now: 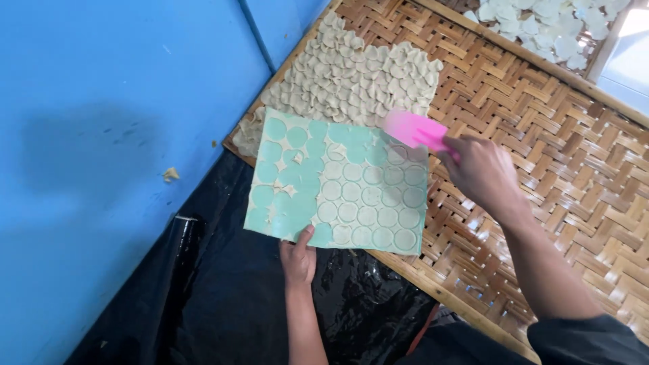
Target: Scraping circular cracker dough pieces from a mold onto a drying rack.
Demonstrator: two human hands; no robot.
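The person's left hand (298, 255) is pinching the near edge of a mint-green cutting mat (338, 182), thumb lying on top and the other fingers tucked underneath, holding it tilted over the edge of a woven bamboo tray (554, 135). The mat is carrying rows of thin, pale dough rounds (368, 196), pressed flat on its right half; on its left half several bare green circles are showing where the dough web is broken and curling.

The right hand (483, 169) is closing around a pink plastic scraper (414, 130), gripping it firmly, with the blade resting at the mat's far right corner, touching the rounds there.

Just beyond the mat's far edge, a patch of overlapping dough rounds (358, 78) is lying spread on the bamboo tray. Further back, a second tray is holding whiter pieces (541, 23), well apart from the hands.

To the left, a blue surface (101, 135) is running alongside, with a small dough scrap (171, 174) sitting on it. Black plastic sheeting (236, 304) is lying crumpled below the mat, under the left forearm.
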